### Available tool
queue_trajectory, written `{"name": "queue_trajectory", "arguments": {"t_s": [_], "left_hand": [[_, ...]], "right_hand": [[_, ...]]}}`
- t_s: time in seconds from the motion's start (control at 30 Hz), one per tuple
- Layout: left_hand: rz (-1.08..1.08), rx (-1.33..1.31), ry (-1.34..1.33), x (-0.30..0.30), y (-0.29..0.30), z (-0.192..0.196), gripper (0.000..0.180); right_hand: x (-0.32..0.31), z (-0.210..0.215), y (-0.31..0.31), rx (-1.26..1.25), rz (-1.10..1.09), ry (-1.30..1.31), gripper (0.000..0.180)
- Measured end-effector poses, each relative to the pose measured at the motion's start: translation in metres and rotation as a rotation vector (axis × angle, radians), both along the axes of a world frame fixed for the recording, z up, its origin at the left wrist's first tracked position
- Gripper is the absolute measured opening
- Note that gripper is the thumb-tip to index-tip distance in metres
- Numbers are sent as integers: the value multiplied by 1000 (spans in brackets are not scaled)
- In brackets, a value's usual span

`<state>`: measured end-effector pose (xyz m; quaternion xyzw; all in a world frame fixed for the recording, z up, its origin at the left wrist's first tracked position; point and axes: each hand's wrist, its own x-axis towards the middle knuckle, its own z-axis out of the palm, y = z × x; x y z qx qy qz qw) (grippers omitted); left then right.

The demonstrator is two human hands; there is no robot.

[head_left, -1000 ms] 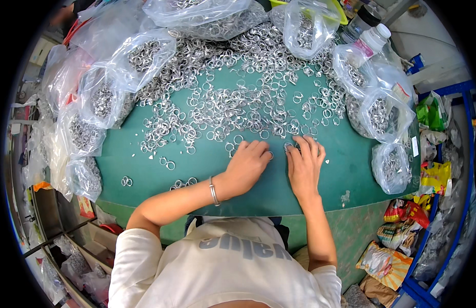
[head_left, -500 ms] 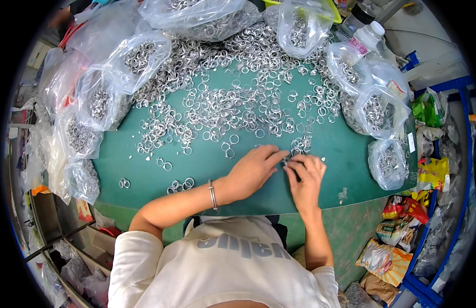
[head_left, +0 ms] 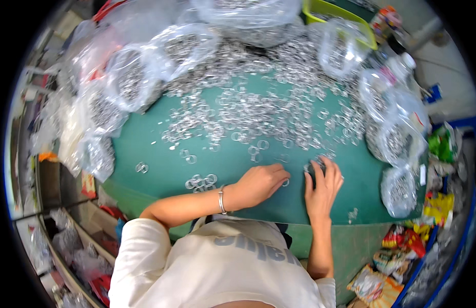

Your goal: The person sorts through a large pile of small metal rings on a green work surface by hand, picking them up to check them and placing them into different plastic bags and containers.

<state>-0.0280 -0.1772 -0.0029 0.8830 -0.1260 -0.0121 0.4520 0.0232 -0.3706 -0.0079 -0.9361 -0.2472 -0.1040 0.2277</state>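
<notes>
My left hand (head_left: 259, 186), with a metal bangle on its wrist, is pinching a small silver ring (head_left: 285, 182) between thumb and fingertips just over the green tabletop (head_left: 248, 208). To its right, my right hand (head_left: 324, 191) rests with thumb and fingers apart. Its fingertips reach a few silver rings (head_left: 308, 167), partly hidden under them. Beyond both hands spreads a loose scatter of silver rings (head_left: 258, 110), somewhat blurred. A small cluster of rings (head_left: 201, 182) lies beside my left forearm, and a few single ones lie nearby.
Clear plastic bags of rings line the table's left (head_left: 130, 79), far (head_left: 248, 15) and right (head_left: 397, 141) sides. A yellow-green basket (head_left: 370, 37) and a white-capped bottle (head_left: 401, 66) stand at the far right. Bright packages (head_left: 397, 256) lie low at the right, boxes (head_left: 74, 231) at the left.
My hands were close together at the near edge of the rings. Now they are apart, the left drawn back with a ring, the right with fingers spread. The whole view has shifted.
</notes>
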Motion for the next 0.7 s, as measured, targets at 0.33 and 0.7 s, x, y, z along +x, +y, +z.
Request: {"name": "queue_trajectory", "arguments": {"t_s": [0.33, 0.7], "left_hand": [[1210, 385, -116, -147, 157, -8, 10], [1312, 709, -242, -179, 193, -45, 30]], "right_hand": [[-9, -17, -3, -35, 20, -10, 22], [-6, -11, -20, 123, -120, -6, 28]]}}
